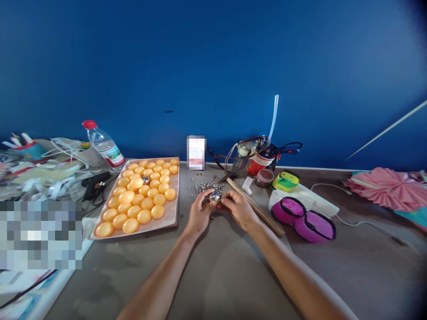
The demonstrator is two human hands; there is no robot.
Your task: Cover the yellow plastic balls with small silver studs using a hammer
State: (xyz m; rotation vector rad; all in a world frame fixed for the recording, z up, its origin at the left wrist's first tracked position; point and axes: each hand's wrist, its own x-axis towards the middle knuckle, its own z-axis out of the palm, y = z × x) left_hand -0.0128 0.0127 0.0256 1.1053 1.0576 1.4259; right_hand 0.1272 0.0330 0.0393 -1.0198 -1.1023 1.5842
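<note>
Between the fingertips of both hands is a small shiny silver ball (216, 196), partly covered by the fingers. My left hand (199, 212) pinches it from the left, and my right hand (240, 210) has its thumb and fingers closed against its right side. Just beyond lies a loose heap of small silver beads (203, 187) on the grey tabletop (213, 275). To the left stands a shallow white box (171, 213) with many orange balls (144, 216) in it. One silver-covered ball (146, 180) sits among them.
Wooden sticks (263, 217) lie right of my right hand, near purple wristbands (315, 226) and a round jar (265, 177). A red can (258, 163) with tools stands by the blue wall (213, 80). At left are a tilted bottle (108, 149) and a black glue gun (95, 184).
</note>
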